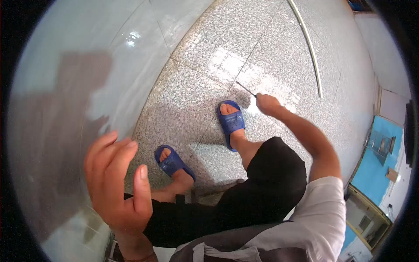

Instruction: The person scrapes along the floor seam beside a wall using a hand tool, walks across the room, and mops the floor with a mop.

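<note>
My right hand (267,105) is closed around the handle end of a thin dark rod-like tool (246,89). The tool's far tip points up and left, over or on the speckled floor (196,83); whether it touches is unclear. At the lower left, my left hand (118,174) is raised near the camera, its fingers curved and the thumb apart, with nothing held. The tool's tip lies just beyond my foot in a blue slipper (231,124).
A long pale strip (310,48) lies on the floor at the upper right. The other blue slipper (172,163) is beside my left hand. A glossy wall (96,39) rises at left. Blue panels (377,153) and a framed window-like opening (366,216) stand at right.
</note>
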A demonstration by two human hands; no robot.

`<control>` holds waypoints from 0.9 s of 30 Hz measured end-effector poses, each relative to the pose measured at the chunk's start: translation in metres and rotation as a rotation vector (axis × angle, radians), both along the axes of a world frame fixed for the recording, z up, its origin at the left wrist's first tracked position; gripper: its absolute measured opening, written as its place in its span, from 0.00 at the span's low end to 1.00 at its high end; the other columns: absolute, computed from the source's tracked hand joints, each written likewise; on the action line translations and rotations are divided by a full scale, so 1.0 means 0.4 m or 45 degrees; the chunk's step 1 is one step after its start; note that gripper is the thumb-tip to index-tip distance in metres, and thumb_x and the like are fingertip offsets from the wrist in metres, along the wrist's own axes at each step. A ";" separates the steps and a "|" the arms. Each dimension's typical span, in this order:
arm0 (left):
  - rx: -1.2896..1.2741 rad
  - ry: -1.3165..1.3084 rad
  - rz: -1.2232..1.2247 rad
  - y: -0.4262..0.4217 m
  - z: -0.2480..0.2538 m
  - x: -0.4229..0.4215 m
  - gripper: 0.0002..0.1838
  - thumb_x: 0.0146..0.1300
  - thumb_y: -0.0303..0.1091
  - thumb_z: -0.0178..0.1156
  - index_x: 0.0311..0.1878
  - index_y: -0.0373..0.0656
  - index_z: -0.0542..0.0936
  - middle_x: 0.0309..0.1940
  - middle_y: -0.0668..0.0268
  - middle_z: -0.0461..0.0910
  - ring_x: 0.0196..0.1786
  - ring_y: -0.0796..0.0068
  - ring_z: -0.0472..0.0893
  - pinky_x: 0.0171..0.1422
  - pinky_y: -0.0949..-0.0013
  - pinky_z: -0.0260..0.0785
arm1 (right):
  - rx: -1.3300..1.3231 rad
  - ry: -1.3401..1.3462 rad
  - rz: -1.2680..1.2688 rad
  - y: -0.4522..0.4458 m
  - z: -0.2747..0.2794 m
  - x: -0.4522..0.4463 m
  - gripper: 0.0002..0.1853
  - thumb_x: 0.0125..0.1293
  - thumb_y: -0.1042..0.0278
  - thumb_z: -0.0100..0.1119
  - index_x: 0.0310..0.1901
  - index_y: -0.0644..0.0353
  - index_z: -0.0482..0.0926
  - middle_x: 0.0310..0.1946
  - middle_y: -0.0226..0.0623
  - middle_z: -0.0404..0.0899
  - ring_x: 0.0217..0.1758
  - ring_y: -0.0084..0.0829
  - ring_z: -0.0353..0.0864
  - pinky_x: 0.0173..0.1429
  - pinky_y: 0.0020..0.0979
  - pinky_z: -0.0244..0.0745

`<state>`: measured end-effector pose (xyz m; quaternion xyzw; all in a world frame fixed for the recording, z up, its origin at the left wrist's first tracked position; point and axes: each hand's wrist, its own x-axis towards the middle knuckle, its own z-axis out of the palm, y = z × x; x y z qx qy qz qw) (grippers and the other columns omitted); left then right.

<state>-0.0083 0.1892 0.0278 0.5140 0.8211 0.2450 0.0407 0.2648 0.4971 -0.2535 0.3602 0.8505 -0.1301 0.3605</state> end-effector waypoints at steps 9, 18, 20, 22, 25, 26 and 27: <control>-0.066 -0.042 0.002 -0.003 -0.013 -0.009 0.14 0.56 0.24 0.52 0.47 0.36 0.75 0.45 0.54 0.76 0.54 0.54 0.73 0.61 0.55 0.61 | -0.159 0.177 -0.133 -0.090 -0.146 -0.239 0.13 0.59 0.64 0.45 0.38 0.61 0.77 0.36 0.50 0.80 0.41 0.47 0.81 0.43 0.44 0.76; -0.011 0.021 0.029 -0.007 -0.009 -0.003 0.13 0.54 0.26 0.54 0.44 0.34 0.76 0.41 0.54 0.77 0.50 0.51 0.75 0.57 0.54 0.64 | 0.011 -0.100 -0.151 -0.095 -0.061 0.228 0.13 0.63 0.61 0.43 0.42 0.59 0.73 0.35 0.49 0.80 0.39 0.47 0.81 0.43 0.43 0.75; -0.023 0.028 -0.012 0.000 -0.009 0.005 0.13 0.53 0.26 0.54 0.44 0.34 0.76 0.41 0.54 0.77 0.50 0.51 0.75 0.57 0.54 0.64 | 0.027 -0.109 -0.180 -0.100 -0.058 0.304 0.13 0.63 0.61 0.43 0.42 0.59 0.73 0.34 0.49 0.80 0.38 0.46 0.81 0.42 0.43 0.75; -0.030 0.038 -0.058 0.013 -0.009 0.014 0.13 0.53 0.25 0.55 0.43 0.34 0.76 0.41 0.54 0.77 0.50 0.50 0.75 0.57 0.54 0.64 | 0.057 -0.115 -0.190 -0.099 -0.082 0.338 0.13 0.63 0.62 0.43 0.41 0.60 0.73 0.34 0.49 0.80 0.37 0.46 0.82 0.42 0.44 0.75; -0.063 0.031 -0.084 0.030 -0.008 0.029 0.13 0.54 0.26 0.55 0.44 0.34 0.76 0.41 0.54 0.77 0.51 0.50 0.74 0.56 0.54 0.64 | 0.044 -0.048 -0.125 -0.091 -0.095 0.321 0.13 0.63 0.62 0.42 0.41 0.60 0.73 0.34 0.50 0.80 0.38 0.47 0.81 0.42 0.44 0.75; -0.073 0.040 -0.084 0.036 -0.007 0.033 0.13 0.54 0.26 0.55 0.44 0.34 0.75 0.41 0.54 0.77 0.51 0.50 0.74 0.56 0.54 0.64 | 0.043 -0.043 -0.127 -0.090 -0.094 0.294 0.13 0.63 0.62 0.42 0.41 0.60 0.73 0.34 0.50 0.80 0.38 0.47 0.81 0.42 0.44 0.75; -0.081 0.049 -0.082 0.041 -0.007 0.037 0.13 0.54 0.26 0.55 0.44 0.35 0.75 0.41 0.54 0.77 0.51 0.50 0.74 0.56 0.54 0.64 | 0.009 -0.011 -0.182 -0.090 -0.087 0.252 0.13 0.63 0.62 0.42 0.41 0.60 0.73 0.34 0.50 0.80 0.38 0.47 0.81 0.42 0.44 0.75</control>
